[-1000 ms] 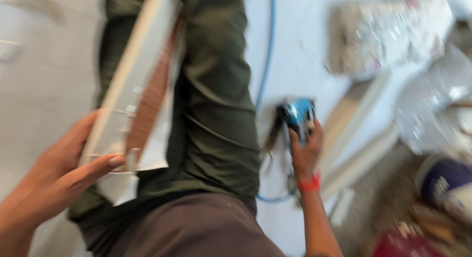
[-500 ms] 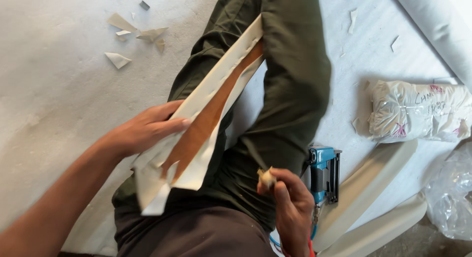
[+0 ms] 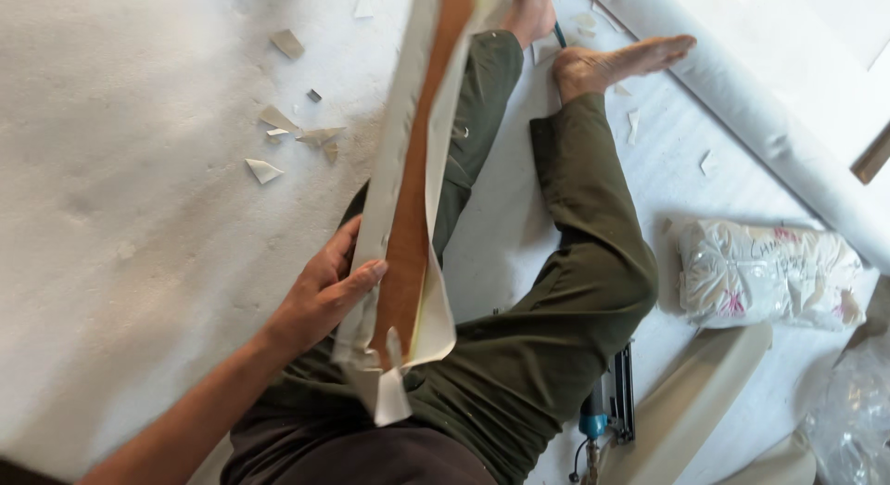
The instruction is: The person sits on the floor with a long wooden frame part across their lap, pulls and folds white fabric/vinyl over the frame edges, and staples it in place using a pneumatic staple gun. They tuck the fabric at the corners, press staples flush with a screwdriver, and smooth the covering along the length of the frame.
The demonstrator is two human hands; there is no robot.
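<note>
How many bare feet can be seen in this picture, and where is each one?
2. One bare foot lies at the top right, beside the white roll. The other foot is at the top edge, partly hidden behind the long wrapped board.

One hand (image 3: 320,295) shows, holding one long cream-wrapped board (image 3: 408,216). One blue stapler (image 3: 607,415), one patterned bundle (image 3: 769,272). Perhaps nine paper scraps (image 3: 264,170) dot the floor.

White sheeting (image 3: 139,262) covers the floor, littered with pale offcuts (image 3: 297,133); a long white roll (image 3: 742,95) lies along the far edge.
</note>
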